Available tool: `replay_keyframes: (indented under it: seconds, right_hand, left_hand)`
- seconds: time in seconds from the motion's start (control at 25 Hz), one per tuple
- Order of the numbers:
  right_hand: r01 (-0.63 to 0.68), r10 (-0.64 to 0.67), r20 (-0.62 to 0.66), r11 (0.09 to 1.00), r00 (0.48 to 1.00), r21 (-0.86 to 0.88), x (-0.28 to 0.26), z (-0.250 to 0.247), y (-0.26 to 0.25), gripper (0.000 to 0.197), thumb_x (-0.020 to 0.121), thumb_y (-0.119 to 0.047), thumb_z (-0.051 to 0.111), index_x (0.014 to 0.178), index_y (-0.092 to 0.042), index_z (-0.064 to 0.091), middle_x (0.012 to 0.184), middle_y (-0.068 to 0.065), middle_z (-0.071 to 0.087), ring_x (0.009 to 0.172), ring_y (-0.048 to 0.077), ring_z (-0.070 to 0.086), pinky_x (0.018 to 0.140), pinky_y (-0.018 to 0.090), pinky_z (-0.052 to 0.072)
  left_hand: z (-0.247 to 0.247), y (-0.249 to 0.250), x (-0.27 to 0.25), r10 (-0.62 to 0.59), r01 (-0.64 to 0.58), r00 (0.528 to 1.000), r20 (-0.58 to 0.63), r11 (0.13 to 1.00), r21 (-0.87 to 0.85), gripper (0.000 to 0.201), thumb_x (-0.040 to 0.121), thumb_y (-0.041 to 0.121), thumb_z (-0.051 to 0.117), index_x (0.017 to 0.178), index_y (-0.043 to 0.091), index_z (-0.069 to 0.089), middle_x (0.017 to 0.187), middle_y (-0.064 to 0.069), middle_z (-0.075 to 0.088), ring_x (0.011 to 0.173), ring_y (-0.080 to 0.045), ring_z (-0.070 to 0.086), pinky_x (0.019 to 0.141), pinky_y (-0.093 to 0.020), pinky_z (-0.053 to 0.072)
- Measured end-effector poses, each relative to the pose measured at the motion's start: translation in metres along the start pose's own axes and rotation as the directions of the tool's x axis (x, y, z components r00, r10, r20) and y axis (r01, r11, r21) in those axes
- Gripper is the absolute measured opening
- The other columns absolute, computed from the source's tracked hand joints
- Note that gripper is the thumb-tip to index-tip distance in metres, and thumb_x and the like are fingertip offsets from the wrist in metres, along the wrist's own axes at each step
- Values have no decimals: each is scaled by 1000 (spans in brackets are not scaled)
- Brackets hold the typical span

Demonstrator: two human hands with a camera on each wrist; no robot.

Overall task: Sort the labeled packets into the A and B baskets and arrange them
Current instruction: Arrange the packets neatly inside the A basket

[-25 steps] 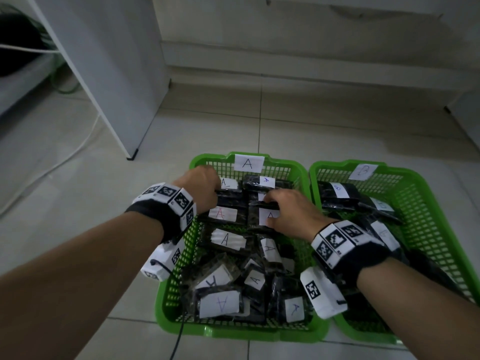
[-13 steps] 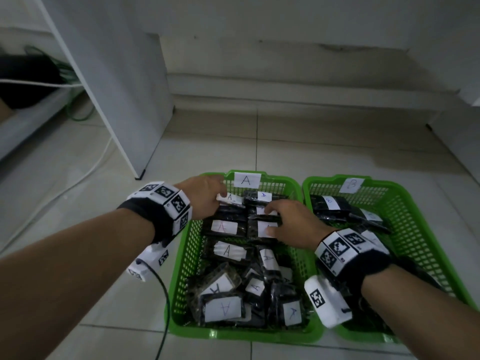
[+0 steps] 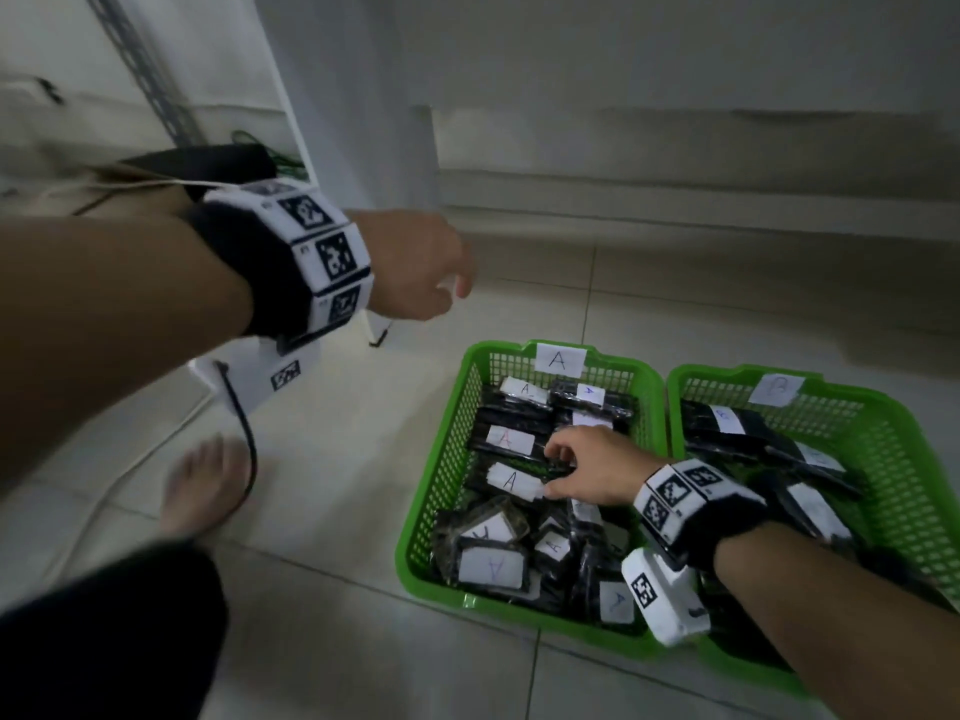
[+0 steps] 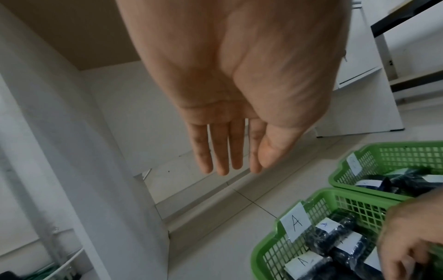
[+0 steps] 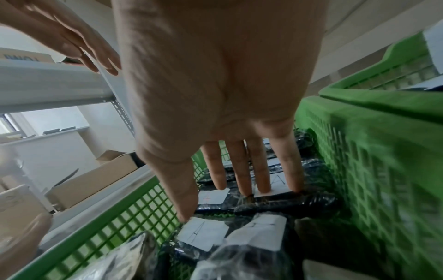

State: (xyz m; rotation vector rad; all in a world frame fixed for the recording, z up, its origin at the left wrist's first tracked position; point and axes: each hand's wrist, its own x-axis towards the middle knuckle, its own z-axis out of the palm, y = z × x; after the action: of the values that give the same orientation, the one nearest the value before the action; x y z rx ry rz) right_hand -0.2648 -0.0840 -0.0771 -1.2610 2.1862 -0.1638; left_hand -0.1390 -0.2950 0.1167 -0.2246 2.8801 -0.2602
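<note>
Two green mesh baskets stand side by side on the tiled floor. Basket A (image 3: 470, 397) on the left holds several black packets with white "A" labels (image 3: 511, 439). Basket B (image 3: 883, 407) on the right holds black packets (image 3: 727, 423) too. My right hand (image 3: 550, 472) reaches into basket A (image 5: 134, 217); its straight fingers (image 5: 242, 176) rest on packets in the middle, and the thumb touches an A label (image 5: 203, 233). My left hand (image 3: 454, 288) hangs in the air to the left of basket A, empty, with its fingers (image 4: 223, 151) straight.
A white shelf panel (image 3: 337, 122) stands behind the left hand, with cables and a dark object under it. A bare foot (image 3: 200, 485) and a black cable (image 3: 249, 449) lie left of basket A. Cardboard boxes (image 5: 91, 180) sit beyond the basket's left wall.
My left hand has left basket A and risen up and to the left, empty. My right hand has slid nearer, onto the middle packets. The head view has swung left.
</note>
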Motion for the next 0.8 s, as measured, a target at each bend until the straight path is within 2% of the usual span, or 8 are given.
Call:
replay_keyframes:
  seconds: [0.08, 0.2, 0.32, 0.44, 0.52, 0.64, 0.72, 0.8]
  right_hand:
    - [13, -13, 1, 1000, 1000, -15, 1, 2, -4, 63, 78, -55, 77, 132, -27, 58, 132, -3, 61, 116, 18, 59, 97, 34, 51]
    - [14, -14, 38, 1000, 999, -10, -5, 14, -3, 71, 79, -61, 73, 139, -29, 52, 140, -3, 56, 122, 19, 56, 99, 34, 48]
    - [18, -18, 43, 1000, 999, 6, -15, 30, 10, 72, 83, -58, 71, 143, -27, 48, 144, 0, 54, 125, 20, 56, 98, 34, 48]
    - [7, -9, 17, 994, 1000, 109, -20, 33, 21, 72, 85, -55, 71, 145, -24, 48, 150, 1, 50, 132, 20, 52, 103, 34, 45]
    - [21, -23, 40, 998, 999, 67, -18, 32, 18, 69, 87, -54, 70, 145, -23, 48, 151, 0, 49, 134, 20, 49, 105, 34, 43]
    - [42, -42, 34, 999, 999, -1, -22, 29, 7, 63, 89, -54, 69, 143, -26, 50, 147, -4, 51, 128, 18, 52, 98, 31, 44]
    - [51, -49, 28, 998, 998, -44, -26, 33, 4, 61, 91, -51, 67, 143, -25, 51, 151, -4, 46, 132, 17, 48, 100, 29, 40]
    - [51, -50, 20, 997, 999, -57, -30, 35, 4, 57, 93, -50, 65, 142, -24, 52, 153, -5, 44, 136, 17, 46, 103, 28, 38]
  left_hand:
    - [0, 5, -2, -32, 31, 999, -24, 999, -27, 29, 93, 24, 53, 120, 24, 63, 131, -4, 59, 117, -25, 55, 100, -39, 44]
    - [20, 23, -1, -41, 41, 999, 18, 998, -50, 29, 94, 24, 53, 121, 23, 64, 131, -4, 59, 116, -24, 54, 96, -32, 41]
    - [52, 47, 3, -18, 29, 997, 78, 990, -137, 29, 95, 25, 52, 122, 24, 65, 130, -1, 60, 115, -21, 56, 98, -32, 43]
    - [88, 77, 5, -42, 68, 994, 100, 959, -274, 27, 94, 25, 54, 118, 25, 67, 121, 4, 64, 108, -17, 59, 95, -32, 48]
    - [119, 97, -2, -50, 100, 988, 147, 929, -356, 24, 92, 30, 58, 114, 25, 67, 116, 7, 63, 108, -15, 60, 94, -34, 51]
    - [159, 112, -15, -41, 157, 963, 267, 889, -430, 34, 86, 43, 68, 113, 23, 65, 109, 8, 63, 103, -15, 61, 91, -36, 53]
    - [182, 113, -23, -62, 186, 961, 270, 868, -461, 39, 83, 47, 72, 112, 22, 65, 107, 5, 65, 98, -17, 63, 88, -35, 55]
    - [191, 113, -29, -83, 199, 970, 227, 807, -555, 34, 83, 44, 74, 108, 23, 67, 101, 7, 66, 92, -15, 63, 84, -31, 56]
